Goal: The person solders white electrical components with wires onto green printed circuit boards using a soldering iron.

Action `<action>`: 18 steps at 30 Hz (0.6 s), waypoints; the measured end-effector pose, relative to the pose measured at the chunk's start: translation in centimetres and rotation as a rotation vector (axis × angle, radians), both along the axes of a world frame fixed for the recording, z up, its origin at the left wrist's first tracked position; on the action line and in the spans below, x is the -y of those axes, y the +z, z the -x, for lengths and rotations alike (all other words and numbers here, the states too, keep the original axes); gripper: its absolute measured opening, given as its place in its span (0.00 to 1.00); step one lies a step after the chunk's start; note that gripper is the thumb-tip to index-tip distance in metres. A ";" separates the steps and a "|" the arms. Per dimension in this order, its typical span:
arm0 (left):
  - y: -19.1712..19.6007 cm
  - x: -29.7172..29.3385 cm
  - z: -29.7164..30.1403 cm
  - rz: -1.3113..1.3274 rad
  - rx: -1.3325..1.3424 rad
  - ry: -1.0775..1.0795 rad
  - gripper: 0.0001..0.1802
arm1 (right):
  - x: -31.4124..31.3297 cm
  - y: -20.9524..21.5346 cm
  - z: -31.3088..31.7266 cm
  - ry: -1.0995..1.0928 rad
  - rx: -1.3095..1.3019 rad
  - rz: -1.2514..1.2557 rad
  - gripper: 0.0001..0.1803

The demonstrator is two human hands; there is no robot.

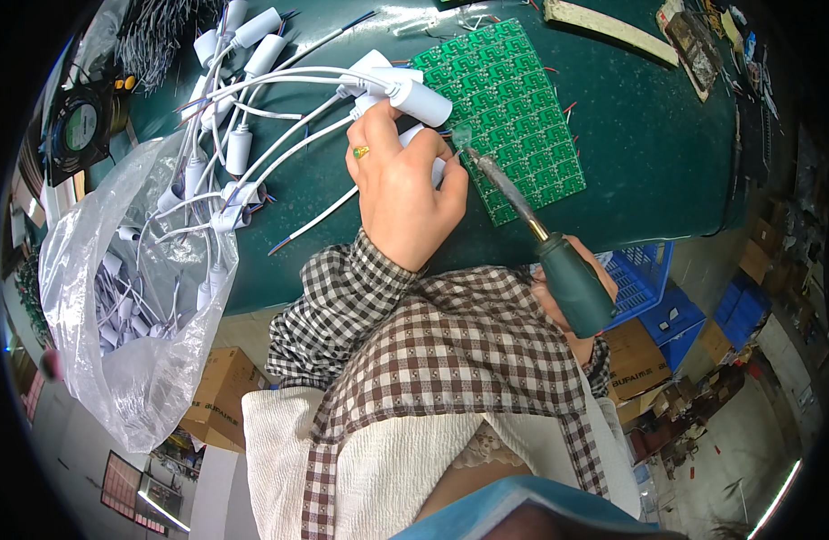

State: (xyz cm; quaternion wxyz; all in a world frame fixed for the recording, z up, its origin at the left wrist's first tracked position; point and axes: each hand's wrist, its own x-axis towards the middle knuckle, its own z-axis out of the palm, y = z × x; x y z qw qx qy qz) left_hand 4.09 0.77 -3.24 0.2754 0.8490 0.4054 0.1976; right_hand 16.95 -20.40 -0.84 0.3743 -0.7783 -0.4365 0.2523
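My left hand (pixel 403 184), wearing a ring, is closed on a white plastic cable sleeve (pixel 439 166) beside the left edge of a green circuit board panel (pixel 513 117). Several more white sleeves with white cables lie against its fingertips, one sleeve (pixel 421 103) resting above the knuckles. My right hand (pixel 558 292) grips the dark green handle of a soldering iron (pixel 572 283). The iron's tip reaches up and left over the panel's left part, close to my left fingertips. A small whitish haze hangs at the tip. The fine wire ends there are too small to make out.
A clear plastic bag (pixel 117 360) of white sleeves and cables hangs at the table's left edge. More cabled sleeves (pixel 239 148) lie on the green table (pixel 653 171). A small fan (pixel 77 126) stands far left; a pale curved strip (pixel 612 31) lies at the back right. A blue crate (pixel 644 274) stands below the table's right edge.
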 end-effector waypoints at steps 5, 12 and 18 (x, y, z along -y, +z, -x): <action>0.0 -0.1 0.1 -0.025 -0.019 -0.011 0.07 | 0.0 -0.3 -0.1 0.023 0.112 -0.051 0.33; 0.0 -0.1 0.1 -0.026 -0.024 -0.011 0.07 | 0.1 0.3 0.0 -0.013 -0.016 0.053 0.34; -0.1 0.0 0.1 0.000 -0.012 -0.002 0.07 | 0.1 0.2 0.1 -0.033 -0.014 0.048 0.34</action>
